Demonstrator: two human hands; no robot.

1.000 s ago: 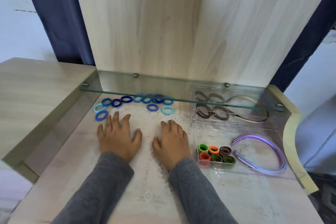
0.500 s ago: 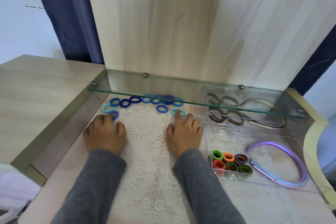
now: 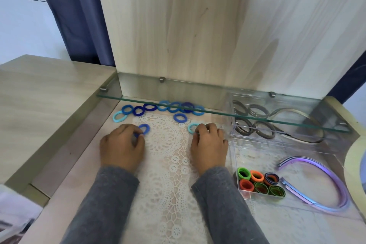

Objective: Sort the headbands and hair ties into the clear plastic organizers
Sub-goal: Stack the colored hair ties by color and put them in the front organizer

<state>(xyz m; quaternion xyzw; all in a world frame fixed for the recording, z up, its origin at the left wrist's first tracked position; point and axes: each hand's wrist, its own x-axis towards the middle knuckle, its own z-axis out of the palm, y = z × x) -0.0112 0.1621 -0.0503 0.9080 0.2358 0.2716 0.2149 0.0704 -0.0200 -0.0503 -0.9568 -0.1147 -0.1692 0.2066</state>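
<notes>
A blue hair tie (image 3: 144, 128) at the far left corner of the lace mat (image 3: 164, 144) is pinched by the curled fingers of the left hand (image 3: 121, 144). A light-blue hair tie (image 3: 191, 128) at the mat's far right edge is gripped under the curled fingertips of the right hand (image 3: 209, 144). More blue ties (image 3: 164, 107) are strung along the mat's far edge, partly under the glass shelf (image 3: 217, 113).

The step in hand is judged to be the pick-up. Each tie is best lifted straight off the mat, so that the lace is not snagged or dragged and the neighbouring ties are not disturbed. Both must then be carried to the right of the mat, where the front organizer (image 3: 257, 156) already holds coloured ties (image 3: 257, 182) and a purple headband (image 3: 293, 159), and the rear organizer (image 3: 231, 125) holds grey ties (image 3: 265, 130). The left hand has the longer way to go, and its grip should be secured before it is moved. Which compartment is meant for the blue ties cannot be told.

Half a second earlier the right fingers were stretched straight, with one tip laid on the light-blue tie; now they are curled over it. The left fingers were spread over the blue tie and are now drawn in to a pinch.
</notes>
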